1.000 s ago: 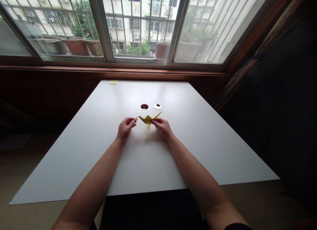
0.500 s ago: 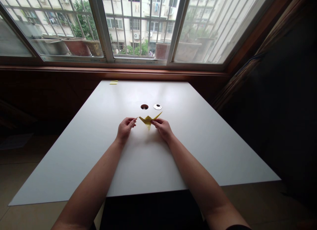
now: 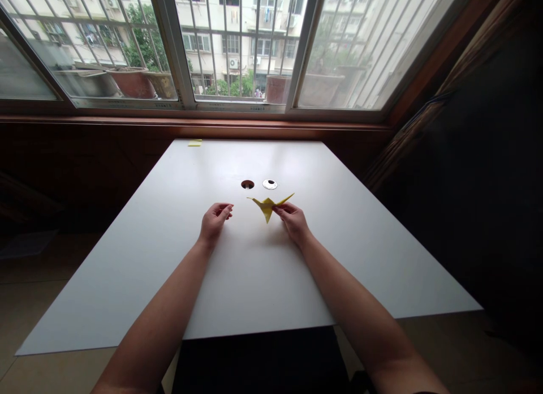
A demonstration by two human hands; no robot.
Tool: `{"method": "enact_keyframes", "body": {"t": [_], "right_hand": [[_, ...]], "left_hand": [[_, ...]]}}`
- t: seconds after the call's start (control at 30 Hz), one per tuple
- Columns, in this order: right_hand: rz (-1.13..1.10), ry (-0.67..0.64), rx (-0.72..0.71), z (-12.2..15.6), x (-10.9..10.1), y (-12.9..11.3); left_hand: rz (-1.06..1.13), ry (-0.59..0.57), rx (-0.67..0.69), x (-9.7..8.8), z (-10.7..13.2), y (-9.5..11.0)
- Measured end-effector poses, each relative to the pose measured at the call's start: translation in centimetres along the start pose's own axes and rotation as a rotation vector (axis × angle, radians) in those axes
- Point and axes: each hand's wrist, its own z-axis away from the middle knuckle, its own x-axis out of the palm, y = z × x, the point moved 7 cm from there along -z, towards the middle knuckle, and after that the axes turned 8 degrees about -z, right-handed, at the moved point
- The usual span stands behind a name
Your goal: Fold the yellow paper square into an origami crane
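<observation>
A yellow folded paper crane point(image 3: 267, 207) is held just above the white table point(image 3: 263, 292), its thin head end pointing left and its tail up to the right. My right hand point(image 3: 293, 219) pinches it near the base of the tail between thumb and fingers. To the left of the crane, apart from it, my left hand point(image 3: 215, 221) is closed with thumb against curled fingers, and nothing shows in it.
Behind the crane, the tabletop has a round hole point(image 3: 248, 184) and a round silver cover point(image 3: 270, 184) beside it. Small yellow paper pieces point(image 3: 195, 142) lie at the far left corner. A barred window point(image 3: 241, 43) stands beyond the table, with a curtain point(image 3: 441, 102) at right.
My right hand has moved to the right with the crane. The crane's head end has come away from my left hand, which has stayed in place.
</observation>
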Motion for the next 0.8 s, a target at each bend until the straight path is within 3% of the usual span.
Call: {"method": "enact_keyframes", "body": {"t": [0.23, 0.37, 0.53, 0.8], "right_hand": [[0.045, 0.119, -0.026, -1.6, -9.6, -1.9], [0.07, 0.153, -0.013, -2.4, -13.9, -2.7], [0.074, 0.232, -0.025, -2.9, -17.3, -2.9], [0.146, 0.276, -0.011, -4.0, -20.4, -2.7]], "left_hand": [[-0.015, -0.022, 0.001, 0.2, 0.0, 0.1], [-0.032, -0.036, 0.001, 0.3, 0.0, 0.0], [-0.052, -0.062, -0.004, 0.4, 0.1, 0.3], [-0.064, -0.077, -0.006, 0.5, 0.1, 0.3]]}}
